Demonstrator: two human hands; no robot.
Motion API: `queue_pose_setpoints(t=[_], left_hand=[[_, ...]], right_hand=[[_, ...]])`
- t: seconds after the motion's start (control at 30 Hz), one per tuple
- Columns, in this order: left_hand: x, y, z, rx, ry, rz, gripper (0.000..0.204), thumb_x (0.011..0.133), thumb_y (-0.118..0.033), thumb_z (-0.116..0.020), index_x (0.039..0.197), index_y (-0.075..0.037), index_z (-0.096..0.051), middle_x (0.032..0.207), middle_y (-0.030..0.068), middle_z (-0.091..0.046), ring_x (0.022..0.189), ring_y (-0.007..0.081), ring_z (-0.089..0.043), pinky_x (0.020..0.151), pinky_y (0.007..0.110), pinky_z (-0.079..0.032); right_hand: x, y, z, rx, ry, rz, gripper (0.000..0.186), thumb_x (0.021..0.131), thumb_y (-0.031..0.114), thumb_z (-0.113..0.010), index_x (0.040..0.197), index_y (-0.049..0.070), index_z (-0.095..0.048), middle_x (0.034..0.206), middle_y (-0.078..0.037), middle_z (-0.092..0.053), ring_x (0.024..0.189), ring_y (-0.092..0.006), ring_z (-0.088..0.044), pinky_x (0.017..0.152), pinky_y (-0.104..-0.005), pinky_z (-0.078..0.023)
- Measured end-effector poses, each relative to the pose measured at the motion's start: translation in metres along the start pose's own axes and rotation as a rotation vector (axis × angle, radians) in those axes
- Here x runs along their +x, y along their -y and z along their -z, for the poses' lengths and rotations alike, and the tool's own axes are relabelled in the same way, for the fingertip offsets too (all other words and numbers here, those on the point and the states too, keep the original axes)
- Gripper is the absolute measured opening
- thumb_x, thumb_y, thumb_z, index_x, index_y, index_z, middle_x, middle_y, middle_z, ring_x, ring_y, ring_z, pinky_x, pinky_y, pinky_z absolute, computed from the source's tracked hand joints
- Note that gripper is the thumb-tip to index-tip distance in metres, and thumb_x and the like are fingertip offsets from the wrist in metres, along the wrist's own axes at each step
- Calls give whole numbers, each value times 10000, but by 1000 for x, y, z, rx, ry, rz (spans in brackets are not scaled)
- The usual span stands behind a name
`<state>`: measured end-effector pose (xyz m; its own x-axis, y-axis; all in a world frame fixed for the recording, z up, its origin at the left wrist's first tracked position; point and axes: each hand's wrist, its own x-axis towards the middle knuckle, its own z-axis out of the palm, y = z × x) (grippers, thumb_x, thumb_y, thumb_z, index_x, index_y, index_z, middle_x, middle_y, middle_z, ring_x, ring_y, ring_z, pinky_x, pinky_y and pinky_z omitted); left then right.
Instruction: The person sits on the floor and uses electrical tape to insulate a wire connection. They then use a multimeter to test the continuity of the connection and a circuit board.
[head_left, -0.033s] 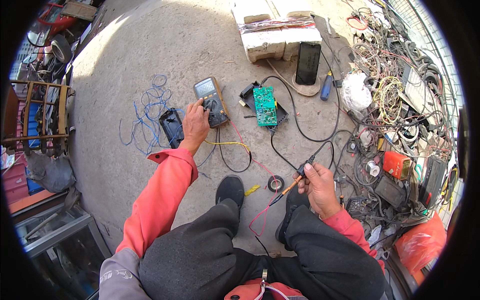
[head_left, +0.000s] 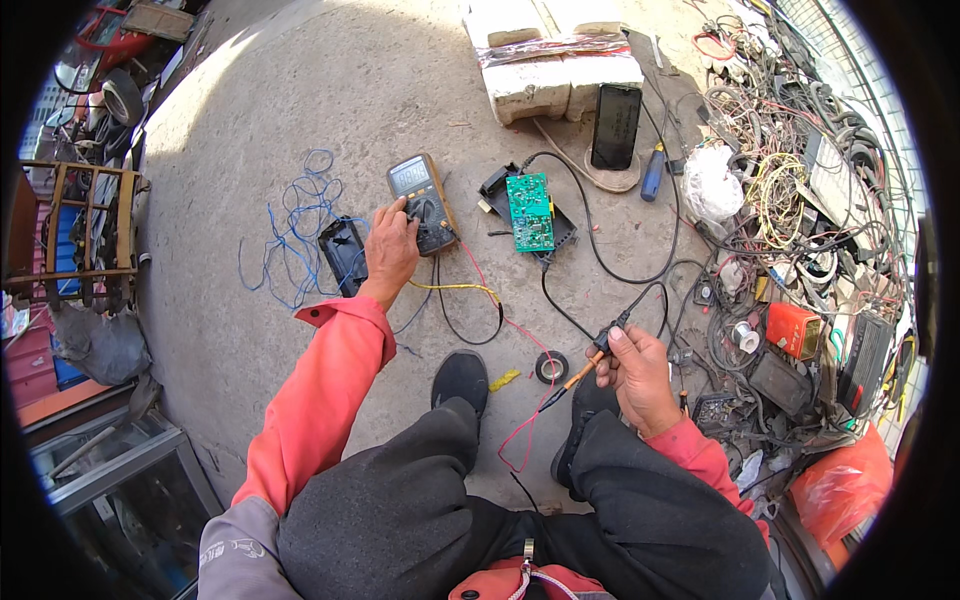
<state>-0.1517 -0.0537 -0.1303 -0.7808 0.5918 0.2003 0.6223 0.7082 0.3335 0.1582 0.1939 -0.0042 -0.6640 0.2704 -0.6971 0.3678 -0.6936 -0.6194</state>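
Note:
My left hand point(head_left: 392, 245) reaches forward to the multimeter point(head_left: 423, 200), its fingers closed at the round dial. The meter's display is lit and its case has a brown-yellow rim. A pair of pens with orange-brown grips, the test probes point(head_left: 583, 370), is in my right hand point(head_left: 640, 370) together with a black cable plug point(head_left: 606, 335). Where the probe tips meet the plug is hidden by my fingers. A black cable runs from the plug to a green circuit board point(head_left: 531, 213), which lies on an opened black adapter case point(head_left: 566, 228).
Blue wire point(head_left: 290, 250) lies tangled beside a black case half point(head_left: 342, 256). A tape roll point(head_left: 551, 368) sits between my shoes. Beyond are a phone point(head_left: 615, 127), a screwdriver point(head_left: 653, 174) and a white foam block point(head_left: 530, 85). Scrap cables point(head_left: 790, 190) are heaped at right.

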Motion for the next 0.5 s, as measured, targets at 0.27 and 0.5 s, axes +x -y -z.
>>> queue_pose_setpoints(t=[0.27, 0.5], left_hand=[[-2, -21, 15, -69, -28, 21, 143, 902, -82, -596, 939, 54, -568, 1281, 166, -581, 1152, 366, -531, 941, 404, -452], [-14, -65, 36, -388, 257, 68, 186, 929, -138, -603, 884, 33, -548, 963, 225, -625, 823, 408, -620, 680, 449, -474]], right_hand=[[0, -2, 1, -7, -3, 10, 250, 999, 242, -566, 956, -4, -558, 879, -136, -675, 641, -87, -592, 546, -223, -505], [-1, -1, -1, -12, -3, 15, 254, 999, 245, -565, 942, -3, -567, 871, -127, -678, 640, -84, -591, 547, -221, -504]])
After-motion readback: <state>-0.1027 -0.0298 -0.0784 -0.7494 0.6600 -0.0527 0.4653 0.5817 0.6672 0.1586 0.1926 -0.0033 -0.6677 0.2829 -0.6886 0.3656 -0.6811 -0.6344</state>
